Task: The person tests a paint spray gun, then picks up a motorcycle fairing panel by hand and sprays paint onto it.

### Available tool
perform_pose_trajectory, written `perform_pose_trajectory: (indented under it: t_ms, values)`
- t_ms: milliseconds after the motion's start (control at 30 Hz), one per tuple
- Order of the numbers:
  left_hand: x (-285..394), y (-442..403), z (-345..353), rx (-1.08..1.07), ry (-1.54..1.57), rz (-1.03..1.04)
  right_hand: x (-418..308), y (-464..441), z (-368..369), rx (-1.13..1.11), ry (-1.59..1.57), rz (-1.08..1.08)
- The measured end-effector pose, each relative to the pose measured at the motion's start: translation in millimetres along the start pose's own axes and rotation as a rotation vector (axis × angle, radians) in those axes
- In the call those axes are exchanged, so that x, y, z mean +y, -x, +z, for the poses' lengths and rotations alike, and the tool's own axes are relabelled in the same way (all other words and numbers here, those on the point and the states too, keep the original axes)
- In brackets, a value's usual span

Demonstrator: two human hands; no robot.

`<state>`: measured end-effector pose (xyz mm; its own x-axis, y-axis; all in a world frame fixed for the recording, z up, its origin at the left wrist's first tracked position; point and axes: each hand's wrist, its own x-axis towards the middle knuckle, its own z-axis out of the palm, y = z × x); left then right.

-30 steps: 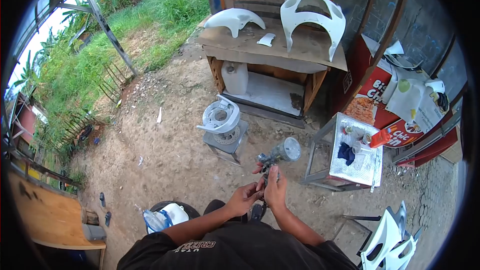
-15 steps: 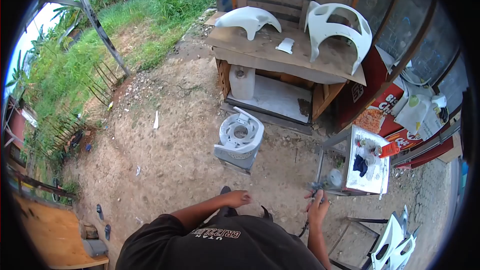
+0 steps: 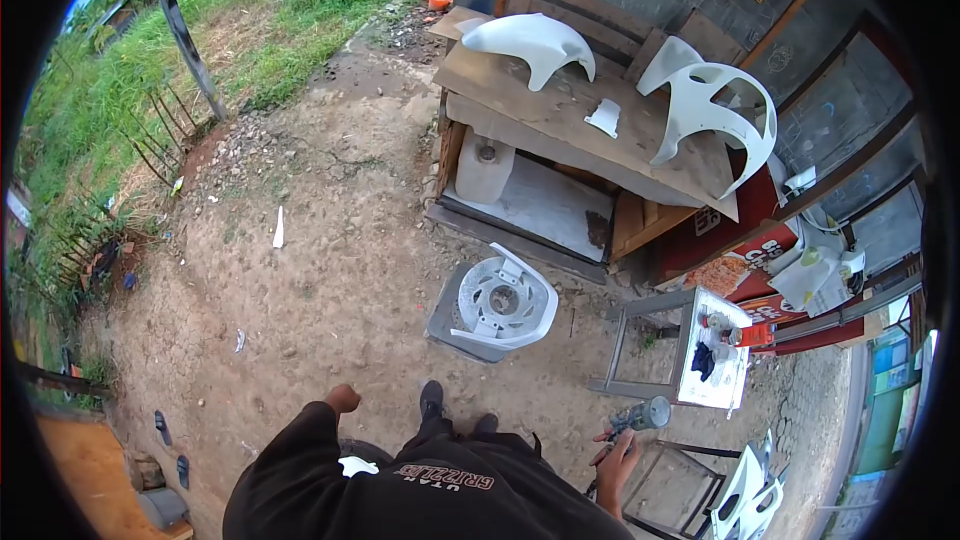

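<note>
My right hand [image 3: 618,457] is closed around a spray gun [image 3: 622,430] whose cup [image 3: 654,412] points to the right. My left hand [image 3: 343,400] hangs over the dirt at the end of the dark sleeve, fingers curled, with nothing visible in it. Ahead of my feet, a pale ring-shaped part with curved slots [image 3: 503,298] rests on a grey stand [image 3: 452,325]. Beside my left arm, a small white piece [image 3: 358,465] shows partly, next to something dark and round.
White fairing panels [image 3: 535,40] [image 3: 715,105] lie on a cardboard-covered bench [image 3: 560,110]. A small table [image 3: 715,390] at right carries bottles, a dark cloth and a red can. Another white panel [image 3: 745,500] sits on a metal frame [image 3: 680,485]. Slippers [image 3: 182,470] lie at left.
My left hand has swung left, away from my body's middle. The right hand and spray gun have moved slightly left and down in view. The camera has shifted, with both feet now showing.
</note>
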<state>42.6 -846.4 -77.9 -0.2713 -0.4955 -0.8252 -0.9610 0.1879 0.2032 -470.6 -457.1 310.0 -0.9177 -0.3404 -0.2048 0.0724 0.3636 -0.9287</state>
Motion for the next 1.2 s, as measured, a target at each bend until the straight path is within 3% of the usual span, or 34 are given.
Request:
perform_pose_trajectory:
  t_ms: [33, 133, 233, 333, 433, 600, 633, 733, 800, 900, 967, 1000, 1067, 1100, 1133, 1200]
  values:
    - [2, 2, -13, 0.027, -0.085, 0.29, 1, -2, 6, -0.013, 0.004, 0.013]
    - [34, -8, -19, 0.226, 0.333, 0.16, 3, -14, 21, -0.041, 0.028, 0.024]
    - [55, -24, -6, 0.381, 0.64, 0.169, 5, -36, 45, -0.071, 0.026, -0.02]
    - [82, 13, -22, 0.255, 0.704, 0.185, 8, -56, 64, -0.107, -0.029, -0.031]
    - [80, 45, -30, 0.237, 0.491, 0.292, 17, -69, 74, -0.125, -0.051, -0.043]
    - [12, 68, -27, 0.183, 0.43, 0.248, 13, -44, 80, -0.119, -0.016, -0.041]
    - [-25, 44, -16, 0.055, 0.483, 0.257, 10, -33, 82, -0.084, -0.037, -0.026]
    - [-68, 7, -29, -0.206, 0.171, 0.042, 11, -4, 90, -0.004, -0.091, -0.001]
    - [-90, -31, -50, -0.356, -0.11, 0.077, 22, 15, 98, 0.031, -0.126, 0.018]
    - [-100, -113, -102, -0.426, -0.976, 0.906, 19, 48, 133, 0.199, -0.06, 0.008]
    - [-86, -131, -186, -0.209, -0.362, 0.807, 16, 74, 157, 0.249, -0.053, 0.017]
    - [-68, -134, -203, 0.044, -0.069, 0.419, 14, 83, 170, 0.268, -0.052, 0.016]
    - [-40, -148, -265, 0.252, 0.022, 0.499, -4, 104, 194, 0.242, 0.012, 0.054]
    - [-39, -170, -280, 0.265, 0.258, 0.523, -7, 113, 204, 0.223, 0.036, 0.062]
    - [-22, -155, -304, 0.202, 0.489, 0.413, -11, 120, 214, 0.203, 0.053, 0.064]
    - [-6, -147, -335, 0.166, 0.555, 0.323, -18, 134, 231, 0.211, 0.034, 0.084]
